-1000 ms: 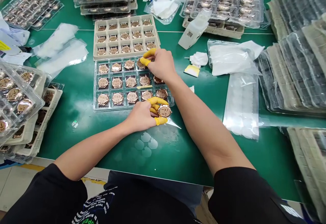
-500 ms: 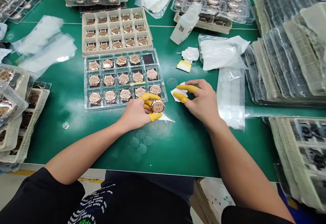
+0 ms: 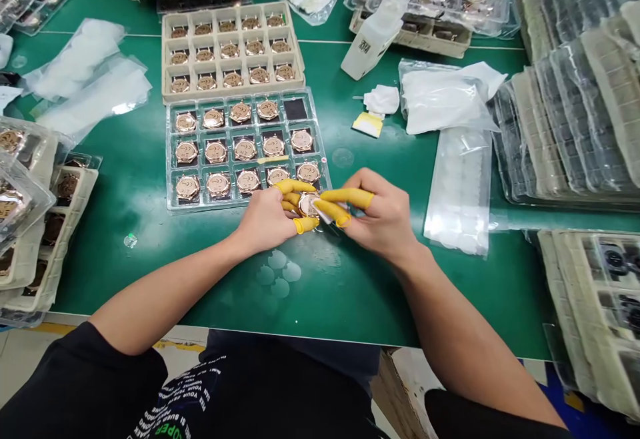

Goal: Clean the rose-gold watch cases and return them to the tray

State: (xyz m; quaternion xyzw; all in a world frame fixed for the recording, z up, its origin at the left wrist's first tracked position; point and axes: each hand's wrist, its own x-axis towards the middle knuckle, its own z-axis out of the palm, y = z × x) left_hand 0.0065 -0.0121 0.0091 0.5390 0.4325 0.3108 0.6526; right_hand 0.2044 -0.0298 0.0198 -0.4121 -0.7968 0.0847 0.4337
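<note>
Currently in hand: one rose-gold watch case (image 3: 309,204)

Your left hand (image 3: 265,220), in yellow finger cots (image 3: 287,186), holds it in a narrow pinch over the lower right corner of the clear blister tray (image 3: 325,172). Your right hand (image 3: 381,216) closes narrowly on its edge, fingertips touching.

One camera sits on the person's head and looks forward and down. It looks over the black shirt (image 3: 260,392) onto the green worktop (image 3: 350,299) from close by. The left hand (image 3: 265,220) and right hand (image 3: 383,216) show low in the middle.
</note>
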